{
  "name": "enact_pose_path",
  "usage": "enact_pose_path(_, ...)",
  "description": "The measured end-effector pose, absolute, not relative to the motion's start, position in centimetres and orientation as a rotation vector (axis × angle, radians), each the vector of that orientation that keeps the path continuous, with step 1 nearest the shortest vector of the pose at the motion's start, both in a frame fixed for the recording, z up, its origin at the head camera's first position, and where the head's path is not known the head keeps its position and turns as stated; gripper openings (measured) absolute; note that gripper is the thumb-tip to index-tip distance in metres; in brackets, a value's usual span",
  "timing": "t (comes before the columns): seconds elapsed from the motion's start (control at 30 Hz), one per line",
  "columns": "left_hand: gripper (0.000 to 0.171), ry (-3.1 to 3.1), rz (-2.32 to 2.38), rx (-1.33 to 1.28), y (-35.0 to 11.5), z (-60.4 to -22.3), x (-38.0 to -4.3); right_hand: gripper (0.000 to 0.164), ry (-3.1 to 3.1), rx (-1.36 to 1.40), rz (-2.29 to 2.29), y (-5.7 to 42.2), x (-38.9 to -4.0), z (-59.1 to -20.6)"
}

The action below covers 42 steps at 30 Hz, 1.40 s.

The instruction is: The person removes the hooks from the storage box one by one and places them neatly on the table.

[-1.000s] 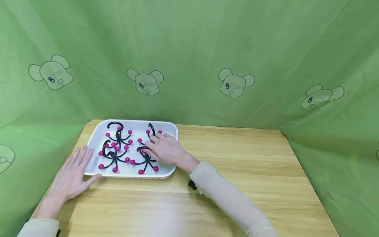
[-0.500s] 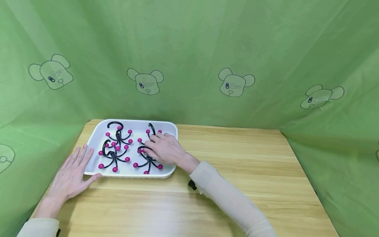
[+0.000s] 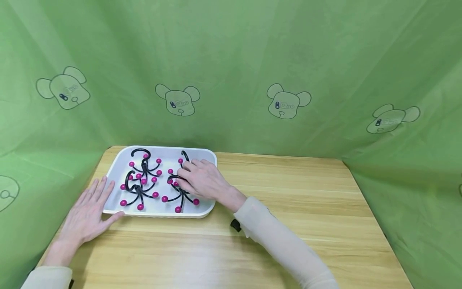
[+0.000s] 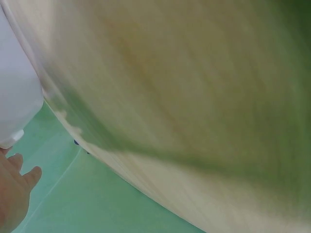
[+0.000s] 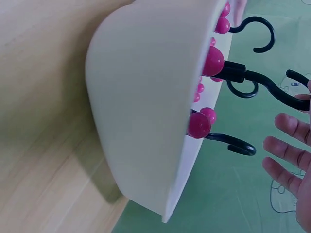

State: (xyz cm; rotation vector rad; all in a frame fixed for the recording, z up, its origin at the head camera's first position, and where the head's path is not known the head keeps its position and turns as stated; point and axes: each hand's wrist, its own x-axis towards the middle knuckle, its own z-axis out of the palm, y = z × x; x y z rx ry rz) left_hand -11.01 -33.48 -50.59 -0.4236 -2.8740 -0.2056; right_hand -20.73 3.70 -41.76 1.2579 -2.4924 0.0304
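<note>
My right hand [image 3: 203,178] reaches over the right half of a white tray [image 3: 159,214]. Thumb and finger pinch the curved top of a black hook with several pink-ball-tipped arms [image 3: 181,192], the front right one. In the right wrist view this hand [image 5: 291,160] is cut off at the edge, three fingers spread beside the hook's stem [image 5: 233,71]. At the tray's left end my left hand [image 3: 86,214] lies with straight fingers along the side, its thumb at the near corner. The left wrist view catches only part of that hand [image 4: 14,191] beside the tray [image 4: 19,82].
Two similar ball-tipped hooks stand in the tray's left half, one behind [image 3: 144,165] and one in front [image 3: 138,190]. Another hook [image 3: 185,155] at the back right is partly hidden by the right hand. A green curtain [image 3: 231,60] surrounds the wooden table [image 3: 288,192].
The front right hook has turned and shifted slightly right, its ball-tipped arms now pointing differently. The right hand has hardly moved; the left hand stays in place.
</note>
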Motion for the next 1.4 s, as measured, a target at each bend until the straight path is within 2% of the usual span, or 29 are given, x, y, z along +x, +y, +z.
enact_pose_path(0.73, 0.103, -2.892, -0.216, -0.425, -33.4, -50.4, -11.0, 0.022, -2.352, 1.283, 0.154, 5.5, -19.5, -38.2)
enact_pose_path(1.4, 0.102, -2.882, -0.211, -0.423, -33.4, -50.3, -11.0, 0.02, -2.357, 1.259, 0.193, 10.0, -19.1, -36.7)
